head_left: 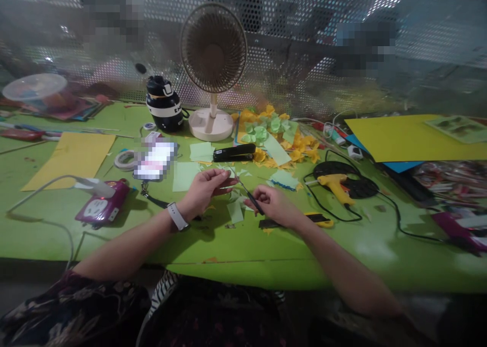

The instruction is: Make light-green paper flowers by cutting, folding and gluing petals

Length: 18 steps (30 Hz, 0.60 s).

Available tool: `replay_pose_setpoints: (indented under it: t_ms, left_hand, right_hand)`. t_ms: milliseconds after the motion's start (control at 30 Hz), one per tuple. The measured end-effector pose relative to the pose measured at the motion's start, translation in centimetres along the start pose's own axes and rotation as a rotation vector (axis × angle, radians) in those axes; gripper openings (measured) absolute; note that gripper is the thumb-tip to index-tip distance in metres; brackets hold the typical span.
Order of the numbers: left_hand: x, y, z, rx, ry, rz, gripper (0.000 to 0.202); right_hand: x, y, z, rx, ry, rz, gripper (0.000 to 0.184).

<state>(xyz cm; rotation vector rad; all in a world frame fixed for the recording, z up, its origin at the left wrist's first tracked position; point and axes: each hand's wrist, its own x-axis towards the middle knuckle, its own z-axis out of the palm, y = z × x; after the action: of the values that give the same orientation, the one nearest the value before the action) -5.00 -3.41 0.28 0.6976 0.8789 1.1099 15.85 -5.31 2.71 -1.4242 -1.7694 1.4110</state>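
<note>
My left hand, with a pale watch band at its wrist, pinches its thumb and fingers together over the table. What lies between its fingertips is too small to make out. My right hand is closed on a slim dark tool, whose thin metal tip points up and left, close to the left fingertips. Whether it is scissors or tweezers I cannot tell. Scraps of pale green paper lie beneath both hands. By my right wrist lies a black and yellow cutter knife, partly hidden by the hand.
Behind the hands lie a black stapler and a heap of yellow and green paper flowers. A fan and dark bottle stand farther back. Right is a yellow glue gun with its cord; left, a phone and purple device.
</note>
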Motion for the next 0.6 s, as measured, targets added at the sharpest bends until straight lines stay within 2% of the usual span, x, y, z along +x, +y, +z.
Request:
replay_pose_setpoints:
  t_ms: [167, 600]
  left_hand:
    - [-0.03, -0.08, -0.06, 0.029, -0.025, -0.02, 0.024]
    - [-0.13, 0.29, 0.29, 0.022, 0.024, -0.01, 0.023]
  right_hand:
    - [0.13, 0.18, -0.05, 0.001, 0.003, 0.0, 0.053]
    - [-0.3, -0.55, 0.15, 0.03, -0.012, 0.027, 0.055]
